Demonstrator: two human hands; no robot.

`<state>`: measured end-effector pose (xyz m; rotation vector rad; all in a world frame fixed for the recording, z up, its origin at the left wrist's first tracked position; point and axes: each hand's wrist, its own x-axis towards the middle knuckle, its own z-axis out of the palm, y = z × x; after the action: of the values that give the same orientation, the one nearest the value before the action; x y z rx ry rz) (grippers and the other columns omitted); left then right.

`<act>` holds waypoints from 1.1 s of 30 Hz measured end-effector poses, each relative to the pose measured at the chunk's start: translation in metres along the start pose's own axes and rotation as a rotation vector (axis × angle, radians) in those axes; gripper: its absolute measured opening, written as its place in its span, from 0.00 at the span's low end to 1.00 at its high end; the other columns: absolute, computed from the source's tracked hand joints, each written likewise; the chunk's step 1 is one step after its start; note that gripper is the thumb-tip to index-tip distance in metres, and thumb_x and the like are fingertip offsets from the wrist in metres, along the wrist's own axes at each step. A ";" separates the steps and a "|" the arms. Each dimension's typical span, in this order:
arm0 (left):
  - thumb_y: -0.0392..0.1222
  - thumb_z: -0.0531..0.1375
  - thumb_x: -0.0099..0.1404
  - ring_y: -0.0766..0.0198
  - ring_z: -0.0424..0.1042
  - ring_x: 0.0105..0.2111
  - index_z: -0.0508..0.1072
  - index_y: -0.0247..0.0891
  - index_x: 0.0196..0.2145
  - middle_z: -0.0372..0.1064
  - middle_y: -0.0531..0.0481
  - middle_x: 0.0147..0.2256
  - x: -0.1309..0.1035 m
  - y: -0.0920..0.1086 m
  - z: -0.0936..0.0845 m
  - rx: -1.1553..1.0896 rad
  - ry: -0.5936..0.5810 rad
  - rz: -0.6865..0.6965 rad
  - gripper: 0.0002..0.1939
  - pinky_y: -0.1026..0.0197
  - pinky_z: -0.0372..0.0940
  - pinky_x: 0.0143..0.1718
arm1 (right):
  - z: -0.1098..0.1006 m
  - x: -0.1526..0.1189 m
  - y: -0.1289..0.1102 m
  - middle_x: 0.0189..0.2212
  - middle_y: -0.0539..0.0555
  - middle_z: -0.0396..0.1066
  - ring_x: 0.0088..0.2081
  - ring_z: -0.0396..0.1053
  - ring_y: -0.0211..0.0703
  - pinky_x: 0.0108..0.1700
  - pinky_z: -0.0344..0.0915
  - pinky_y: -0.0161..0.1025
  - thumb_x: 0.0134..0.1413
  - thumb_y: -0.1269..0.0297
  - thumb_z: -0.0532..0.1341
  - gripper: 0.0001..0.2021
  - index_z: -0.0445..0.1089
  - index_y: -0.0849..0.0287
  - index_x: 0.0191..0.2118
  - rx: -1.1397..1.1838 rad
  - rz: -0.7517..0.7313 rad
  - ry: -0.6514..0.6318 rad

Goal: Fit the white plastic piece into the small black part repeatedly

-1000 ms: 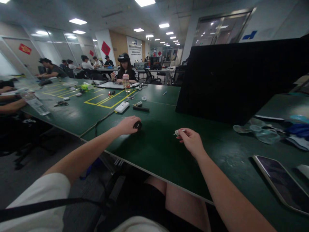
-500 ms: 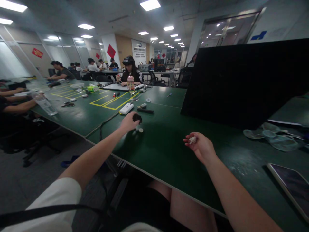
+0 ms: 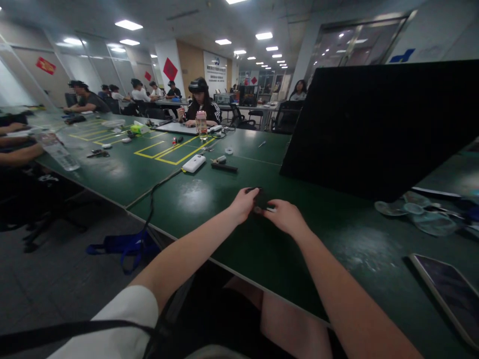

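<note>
With my left hand [image 3: 244, 205] I gripped a small dark object [image 3: 262, 198] over the near part of the green desk [image 3: 232, 249], and just to its right my right hand [image 3: 287, 217] pinched a small white piece [image 3: 271, 210]; whether the two things touched, I could not tell. Farther off to the left lay a white device [image 3: 194, 163] and a black bar [image 3: 224, 168], while a phone [image 3: 443, 294] lay near on the right and a big black panel [image 3: 374, 129] stood beyond it.

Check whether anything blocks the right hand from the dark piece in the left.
Nothing visible does: the pale piece in the right hand sits close beside the dark piece in the left hand; can't tell whether they touch.
</note>
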<state>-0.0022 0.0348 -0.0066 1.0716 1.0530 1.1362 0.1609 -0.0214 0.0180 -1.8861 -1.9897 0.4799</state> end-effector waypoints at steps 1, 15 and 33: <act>0.50 0.57 0.71 0.63 0.76 0.44 0.66 0.38 0.54 0.74 0.39 0.51 -0.005 0.000 0.007 -0.074 -0.037 -0.038 0.18 0.59 0.71 0.45 | 0.004 0.004 -0.003 0.51 0.63 0.76 0.45 0.74 0.56 0.40 0.66 0.46 0.57 0.47 0.65 0.26 0.75 0.59 0.55 -0.026 0.014 -0.015; 0.47 0.66 0.63 0.55 0.72 0.48 0.70 0.46 0.60 0.72 0.45 0.50 -0.026 0.016 -0.036 0.875 -0.116 0.491 0.28 0.50 0.68 0.53 | -0.016 -0.008 0.042 0.42 0.57 0.78 0.40 0.75 0.52 0.38 0.69 0.45 0.58 0.57 0.64 0.12 0.79 0.53 0.45 0.120 0.114 0.109; 0.47 0.69 0.59 0.56 0.77 0.46 0.72 0.46 0.57 0.78 0.49 0.47 -0.039 0.002 -0.013 0.902 -0.341 0.433 0.28 0.52 0.71 0.51 | -0.008 -0.025 0.007 0.46 0.56 0.71 0.42 0.71 0.48 0.42 0.69 0.44 0.58 0.63 0.65 0.08 0.77 0.53 0.44 0.121 -0.161 0.241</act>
<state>-0.0198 -0.0027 -0.0035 2.2032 1.0965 0.7321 0.1717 -0.0462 0.0208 -1.6130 -1.8884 0.3055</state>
